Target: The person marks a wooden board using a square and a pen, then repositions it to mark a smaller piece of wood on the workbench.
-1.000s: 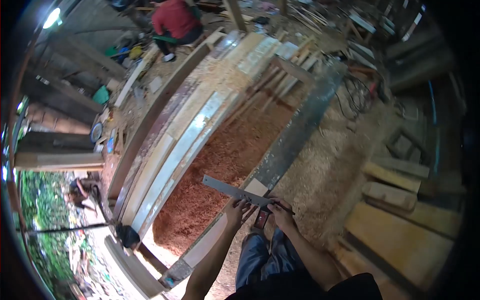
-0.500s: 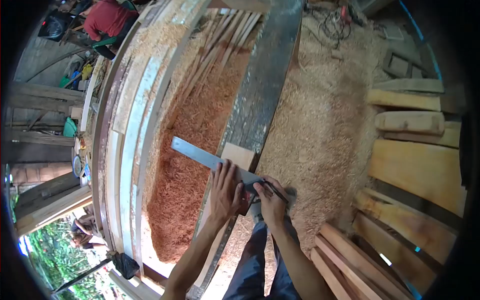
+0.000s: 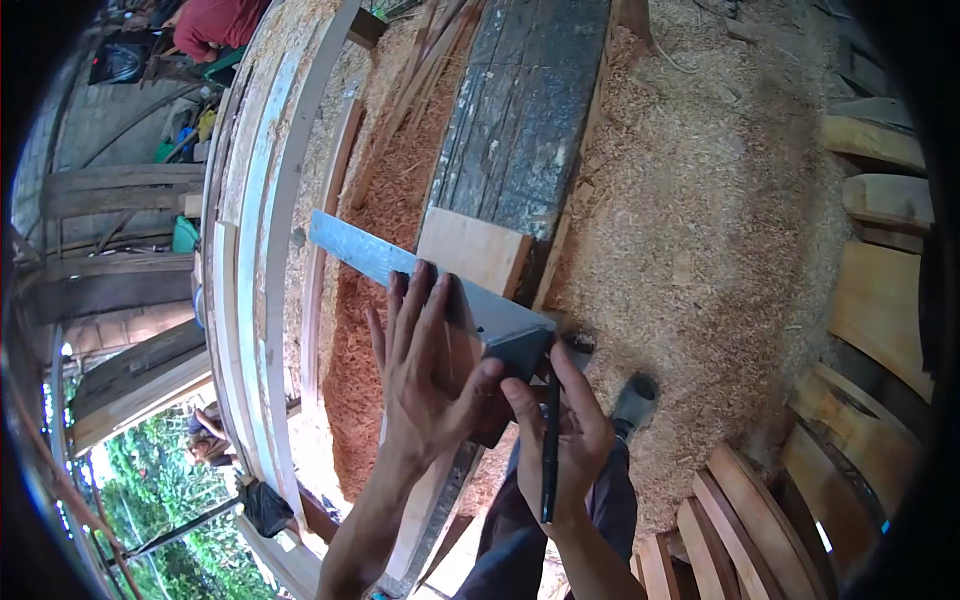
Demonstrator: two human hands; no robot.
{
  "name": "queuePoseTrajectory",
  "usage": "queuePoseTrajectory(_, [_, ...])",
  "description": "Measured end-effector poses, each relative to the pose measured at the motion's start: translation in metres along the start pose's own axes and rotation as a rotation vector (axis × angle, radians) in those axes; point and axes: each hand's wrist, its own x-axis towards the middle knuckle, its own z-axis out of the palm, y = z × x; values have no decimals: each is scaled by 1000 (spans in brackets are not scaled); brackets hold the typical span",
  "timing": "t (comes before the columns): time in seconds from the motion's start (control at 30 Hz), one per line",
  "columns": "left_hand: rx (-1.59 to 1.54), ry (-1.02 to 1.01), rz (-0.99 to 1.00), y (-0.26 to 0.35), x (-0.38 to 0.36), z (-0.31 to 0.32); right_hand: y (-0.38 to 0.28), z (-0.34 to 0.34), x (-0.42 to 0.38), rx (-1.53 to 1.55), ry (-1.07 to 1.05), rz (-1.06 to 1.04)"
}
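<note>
Square (image 3: 420, 272) runs up-left under my flat, open left hand (image 3: 425, 375); my right hand (image 3: 555, 440), nearer its corner, grips a pencil (image 3: 549, 440).

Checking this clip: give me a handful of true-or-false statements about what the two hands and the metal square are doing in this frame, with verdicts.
1. The left hand lies flat, fingers spread, on the metal square. True.
2. The right hand holds a hammer. False: it holds a dark pencil, roughly upright in the picture, tip near the square's corner.
3. The square's blade crosses a pale wooden board. True.
4. The ground to the right of the dark plank is bare concrete. False: it is covered with pale sawdust.
5. A person in a red top is at the upper left. True.
6. Both hands are off the square. False: the left one presses on it.
</note>
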Motion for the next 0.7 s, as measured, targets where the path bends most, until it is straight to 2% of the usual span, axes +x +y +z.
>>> queuePoseTrajectory(0.13, [-28,-9,-20,-3,1,2,-4,0,5,-94,15,-39])
queuePoseTrajectory(0.4, [-43,-46,-1,-2,8,0,-7,3,9,-129,79,24])
queuePoseTrajectory(0.5, [-47,-54,6,-1,12,-2,1,3,11,-145,64,-103])
queuePoseTrajectory(0.7, [-3,-83,-4,-4,9,-5,-3,3,11,-230,61,-92])
